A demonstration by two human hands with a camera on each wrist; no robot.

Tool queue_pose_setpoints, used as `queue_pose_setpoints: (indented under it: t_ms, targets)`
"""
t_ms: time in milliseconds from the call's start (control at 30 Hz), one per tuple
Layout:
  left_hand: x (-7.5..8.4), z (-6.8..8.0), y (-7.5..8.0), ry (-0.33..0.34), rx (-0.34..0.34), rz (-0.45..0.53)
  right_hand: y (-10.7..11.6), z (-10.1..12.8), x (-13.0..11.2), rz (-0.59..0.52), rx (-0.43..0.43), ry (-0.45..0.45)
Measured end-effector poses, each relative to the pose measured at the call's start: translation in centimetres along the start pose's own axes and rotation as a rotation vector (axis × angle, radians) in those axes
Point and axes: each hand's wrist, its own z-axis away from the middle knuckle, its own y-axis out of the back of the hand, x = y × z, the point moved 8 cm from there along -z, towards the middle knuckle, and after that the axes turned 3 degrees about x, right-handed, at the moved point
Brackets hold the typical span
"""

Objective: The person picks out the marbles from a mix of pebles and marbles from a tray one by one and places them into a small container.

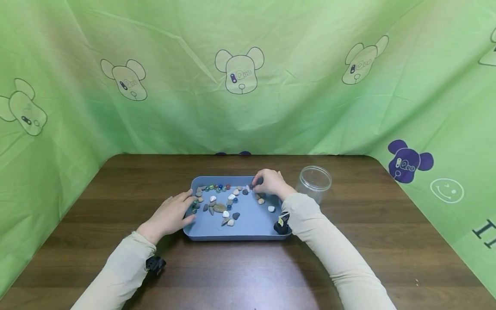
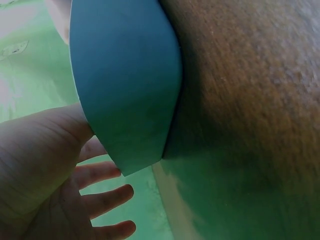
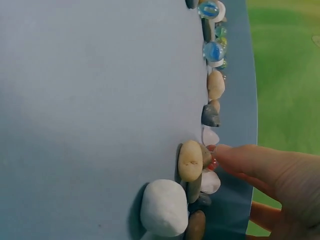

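Note:
A shallow blue-grey tray [image 1: 252, 236] stands on the table, with stones and glass marbles spread over its floor. My left hand [image 1: 174, 215] lies over its left rim, fingers spread and straight; the left wrist view shows the thumb side against the tray wall [image 2: 130, 90]. At the back right corner, my right hand [image 1: 271, 183] reaches down with bent fingers. In the right wrist view its thumb and a finger pinch a small red marble [image 3: 213, 163] among the stones. A yellowish stone [image 3: 190, 161] and a large white stone [image 3: 164, 207] lie close by.
A clear jar [image 1: 314, 183] without a lid stands just right of the tray, beside my right forearm. Blue marbles [image 3: 214, 51] and more pebbles lie along the tray's back. A green printed cloth [image 1: 240, 125] hangs behind the brown wooden table [image 1: 248, 275].

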Motion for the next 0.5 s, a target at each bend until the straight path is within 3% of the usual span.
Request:
queue_pose_setpoints:
  t_ms: [133,500]
  targets:
    - [0.0,-0.1,-0.1,-0.001,0.001,-0.004,-0.6,-0.6,0.9,0.019,0.031,0.027]
    - [0.0,-0.1,-0.2,0.001,-0.012,-0.008,0.0,0.7,-0.5,0.058,0.018,-0.013]
